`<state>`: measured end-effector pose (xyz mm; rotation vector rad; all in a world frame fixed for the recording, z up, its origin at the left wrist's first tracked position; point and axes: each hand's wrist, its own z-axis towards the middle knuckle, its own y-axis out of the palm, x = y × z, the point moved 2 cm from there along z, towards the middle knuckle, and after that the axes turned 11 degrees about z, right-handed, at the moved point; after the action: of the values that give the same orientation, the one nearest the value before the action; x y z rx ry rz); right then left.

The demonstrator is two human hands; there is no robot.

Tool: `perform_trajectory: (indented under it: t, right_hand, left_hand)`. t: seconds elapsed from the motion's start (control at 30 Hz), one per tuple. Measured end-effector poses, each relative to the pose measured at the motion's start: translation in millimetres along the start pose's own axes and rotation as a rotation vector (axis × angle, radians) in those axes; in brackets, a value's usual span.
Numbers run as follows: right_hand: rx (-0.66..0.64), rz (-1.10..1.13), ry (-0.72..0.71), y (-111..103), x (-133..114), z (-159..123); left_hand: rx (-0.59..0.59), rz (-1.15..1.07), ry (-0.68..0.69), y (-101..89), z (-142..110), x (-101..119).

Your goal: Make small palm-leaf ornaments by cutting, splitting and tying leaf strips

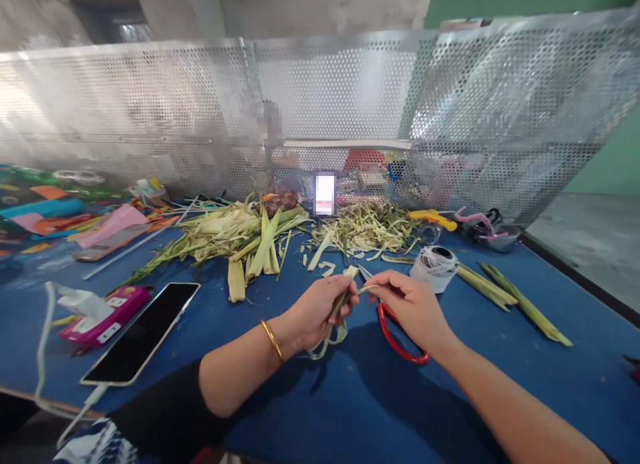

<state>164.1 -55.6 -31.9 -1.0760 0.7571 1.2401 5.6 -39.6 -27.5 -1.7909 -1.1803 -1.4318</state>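
Observation:
My left hand (327, 307) is closed around a small bundle of pale green leaf strips (329, 344), whose ends curl out below the palm. Just to its right, my right hand (400, 301) pinches a thin strand (369, 288) that reaches toward the left fingertips. Red-handled scissors (400, 344) lie on the blue table under the right hand, their blades pointing up and left, partly covered by it. Behind that hand stands a spool of white thread (434, 267) with a dark centre.
Heaps of leaf strips (225, 231) and shredded fibre (370, 231) lie farther back. A phone (145, 334) and a magenta power strip (107, 317) with cables sit at left. Split stalks (527, 304) lie at right, near a yellow tool (433, 219). A perforated metal screen (335, 91) borders the back.

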Motion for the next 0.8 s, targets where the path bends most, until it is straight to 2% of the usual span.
perform_trajectory:
  t: [0.1,0.2,0.53,0.8]
  right_hand:
    - [-0.114,-0.118,-0.021,0,-2,-3]
    - [-0.152,-0.197,-0.013,1,-4,-3]
    - [-0.009,-0.355,-0.027,6,-2,-8]
    - [0.039,-0.370,-0.014,6,-3,-9]
  left_hand:
    - [0.054,0.160,0.043,-1.8,3,-7]
    - [0.070,0.239,0.069,-1.1,3,-11]
    - [-0.015,0.238,0.056,9.7,-5,-13]
    - [-0.025,0.306,0.057,10.1,-6,-10]
